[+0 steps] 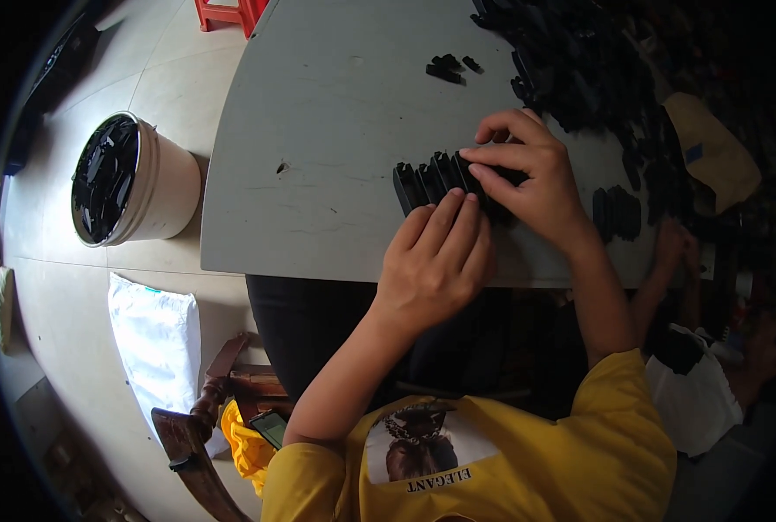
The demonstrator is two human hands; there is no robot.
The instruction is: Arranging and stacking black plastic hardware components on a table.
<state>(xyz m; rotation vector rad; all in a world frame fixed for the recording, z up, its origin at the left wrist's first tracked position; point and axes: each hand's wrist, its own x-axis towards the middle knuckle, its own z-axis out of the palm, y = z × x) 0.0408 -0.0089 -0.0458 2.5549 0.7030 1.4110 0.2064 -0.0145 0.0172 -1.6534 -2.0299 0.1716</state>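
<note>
On the grey table, a row of long black plastic-looking pieces (429, 184) lies side by side in front of me. My left hand (440, 252) is closed over the near side of the row, its fingertips pressed against the pieces. At the row's right end, my right hand (534, 170) has its thumb and index finger pinched at the far tip of one black piece; its other fingers are curled. The lower part of that piece is hidden by my hands. What exactly the pieces are cannot be made out.
A few small black bits (444, 70) lie farther back on the table (309, 130). A large dark heap (571, 78) covers its back right, near a small black stack (616, 213). At left stands a white bucket (166, 183) of black pieces. Another person's hands (671, 248) show at right.
</note>
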